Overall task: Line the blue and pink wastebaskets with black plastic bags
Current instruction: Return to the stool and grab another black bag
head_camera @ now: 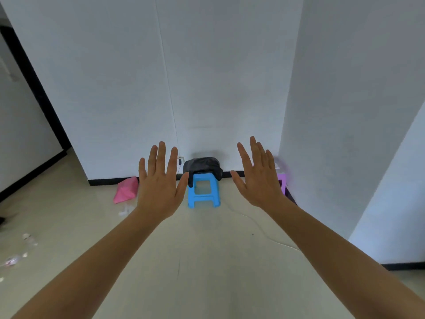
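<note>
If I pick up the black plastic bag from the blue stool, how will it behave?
The black plastic bag drapes limply over the blue stool, so it is probably floppy and light. Its glossy surface suggests it may slip when gripped.

Beige floor (pixel 207 261): blue stool (pixel 203 192), pink bag (pixel 126 191), white scraps (pixel 125 209), thin cable (pixel 264 229)

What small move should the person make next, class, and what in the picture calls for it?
Probably step towards the blue stool and reach for the black plastic bag draped over it. Both the left hand and the right hand are open and empty, and the bag lies beyond them by the wall.
</note>
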